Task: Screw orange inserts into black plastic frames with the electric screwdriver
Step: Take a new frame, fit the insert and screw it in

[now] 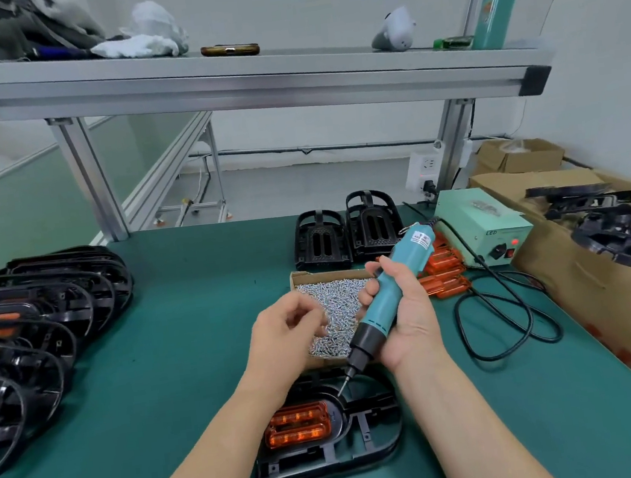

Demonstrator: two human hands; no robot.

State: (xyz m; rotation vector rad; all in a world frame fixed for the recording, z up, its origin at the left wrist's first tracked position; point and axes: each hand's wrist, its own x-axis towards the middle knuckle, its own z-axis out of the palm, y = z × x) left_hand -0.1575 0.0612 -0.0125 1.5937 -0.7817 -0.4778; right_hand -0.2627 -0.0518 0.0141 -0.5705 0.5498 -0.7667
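Observation:
A black plastic frame lies flat on the green mat near me, with an orange insert seated in its left half. My right hand grips the teal electric screwdriver, tilted so that its bit hangs just above the frame's upper middle. My left hand hovers over the cardboard box of small silver screws, fingers curled together; whether they pinch a screw is too small to tell.
A row of black frames with orange inserts leans at the left. Two upright black frames stand behind the screw box. Loose orange inserts, the green power unit with its cable, and cardboard boxes of frames sit at the right.

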